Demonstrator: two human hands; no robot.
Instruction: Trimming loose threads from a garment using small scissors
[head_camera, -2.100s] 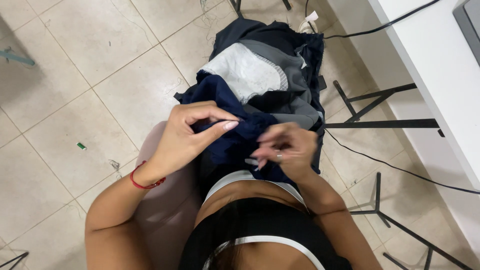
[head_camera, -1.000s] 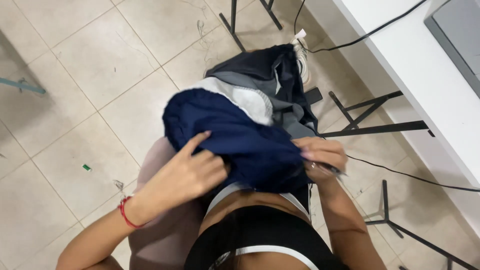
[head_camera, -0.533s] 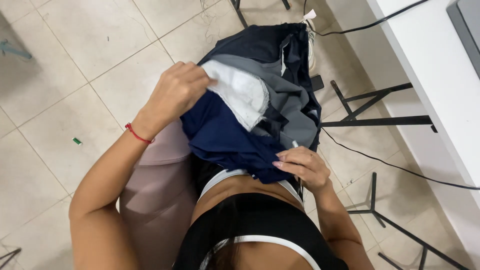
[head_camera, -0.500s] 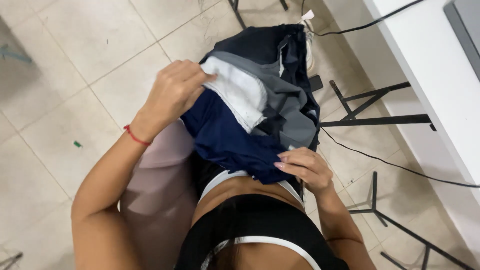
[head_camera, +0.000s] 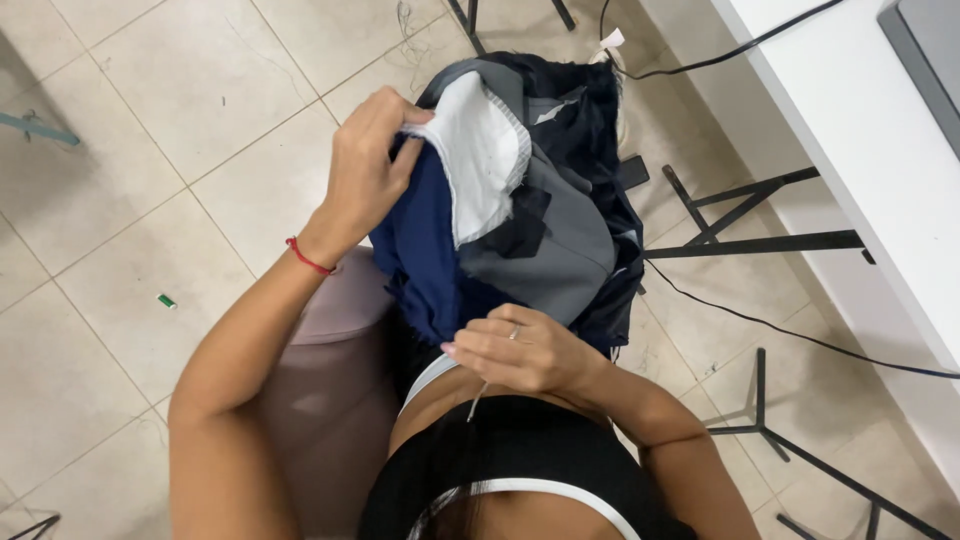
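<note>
A bundle of clothing lies on my lap: a navy blue garment with a white pocket lining and grey fabric on top. My left hand, with a red string at the wrist, is raised and pinches the white lining at its upper edge. My right hand, wearing a ring, rests low against the garment's near edge, fingers closed on something thin; a thin pale strand hangs from it. I cannot make out what it pinches.
A white table runs along the right, with black metal legs and black cables on the tiled floor. A small green scrap lies on the tiles at left.
My left hand has lifted the white lining higher and turned it outward, showing more grey fabric. My right hand stayed low near my waist.
</note>
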